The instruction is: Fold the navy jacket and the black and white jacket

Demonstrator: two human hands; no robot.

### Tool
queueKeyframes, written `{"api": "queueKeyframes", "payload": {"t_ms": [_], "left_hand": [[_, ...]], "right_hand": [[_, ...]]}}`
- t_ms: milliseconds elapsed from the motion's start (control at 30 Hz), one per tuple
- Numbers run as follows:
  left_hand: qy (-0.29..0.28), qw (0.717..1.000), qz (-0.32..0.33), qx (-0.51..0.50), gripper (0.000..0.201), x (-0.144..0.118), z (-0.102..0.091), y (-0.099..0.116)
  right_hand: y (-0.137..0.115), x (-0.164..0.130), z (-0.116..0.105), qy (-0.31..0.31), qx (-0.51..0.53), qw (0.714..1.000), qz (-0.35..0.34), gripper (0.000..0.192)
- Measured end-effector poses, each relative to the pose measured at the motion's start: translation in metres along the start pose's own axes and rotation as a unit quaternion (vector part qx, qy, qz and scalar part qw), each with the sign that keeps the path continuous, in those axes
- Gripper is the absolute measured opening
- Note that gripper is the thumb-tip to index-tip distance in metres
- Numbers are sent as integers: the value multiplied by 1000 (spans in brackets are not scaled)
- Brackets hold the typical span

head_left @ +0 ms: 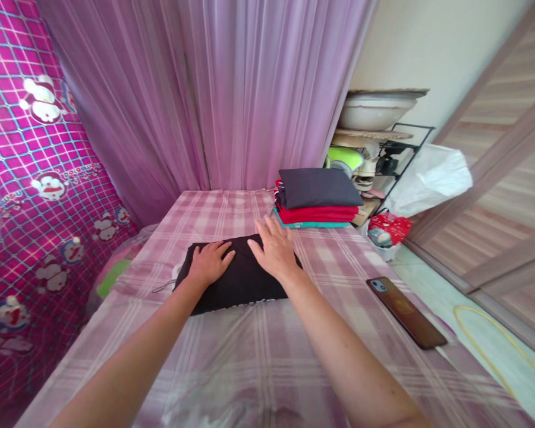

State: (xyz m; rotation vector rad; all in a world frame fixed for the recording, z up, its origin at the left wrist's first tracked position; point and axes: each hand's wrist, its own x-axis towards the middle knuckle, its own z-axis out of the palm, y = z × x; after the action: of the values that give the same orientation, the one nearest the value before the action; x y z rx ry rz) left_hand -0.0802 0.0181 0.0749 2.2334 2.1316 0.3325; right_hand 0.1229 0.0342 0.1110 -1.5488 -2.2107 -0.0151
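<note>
**A:** Where is the cloth you are working on, and what are your hands doing with it?

**B:** The black garment lies folded flat in the middle of the worktop, on its pink checked cover. Your left hand rests palm down on the left part of it, fingers spread and flat, closed on nothing. Your right hand presses on its far right corner the same way, open and flat, gripping nothing.

**A:** How do you expect it to handle?

**B:** Judge it as light and limp: it will sag and unfold if you lift it by one corner. Take it along two opposite edges, or slide your palms beneath it, so the fold keeps. A thin drawstring trails out at its left end and could snag.

**A:** What else is around you?

**B:** A stack of folded clothes sits at the far right of the worktop, near your right hand but apart from it. A phone lies near the right edge, well apart from the garment. A purple curtain hangs behind, a patterned pink sheet to the left, and a rack with a basin and a white bag to the right. Nothing lies between you and the garment.
</note>
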Motion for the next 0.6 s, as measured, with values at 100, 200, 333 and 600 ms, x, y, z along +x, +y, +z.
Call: {"api": "queueKeyframes", "payload": {"t_ms": [100,200,333,600], "left_hand": [[19,1000,6,-4,52,1,1,-3],[19,1000,-5,-10,51,4,2,-3],[10,1000,-13,-23,49,6,3,0],[59,996,-64,1,48,-1,-14,-36]], "right_hand": [[-7,10,21,-92,-8,995,21,56],[2,12,38,-157,-4,986,59,60],[11,14,41,-142,1,983,116,60],[67,3,38,-181,130,939,262,78]]}}
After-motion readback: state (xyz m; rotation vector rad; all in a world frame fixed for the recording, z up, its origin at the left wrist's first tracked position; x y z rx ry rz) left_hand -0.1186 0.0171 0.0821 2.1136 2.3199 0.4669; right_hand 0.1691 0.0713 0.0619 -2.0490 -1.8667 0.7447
